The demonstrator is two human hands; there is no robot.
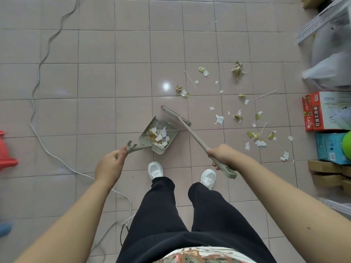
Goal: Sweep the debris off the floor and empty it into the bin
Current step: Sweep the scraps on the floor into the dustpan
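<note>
**Q:** Which step is in hand?

**A:** Sweeping, judged to be partly done. The broom is gripped near its top end by the right hand, with the fingers wrapped round the shaft. The dustpan is steadied by its handle, which is pinched near the top by the left hand. The pan is set on the floor in front of the feet, and the broom head lies just beside its open mouth. Some scraps are held in the pan. Most of the debris is scattered on the tiles to the right, well apart from the pan.

**Q:** What is called for next?

**A:** The broom head should be carried out past the far scraps and drawn back toward the mouth. The pan edge should be kept flat on the tiles. No bin can be identified in view, so it must be located before emptying.
</note>
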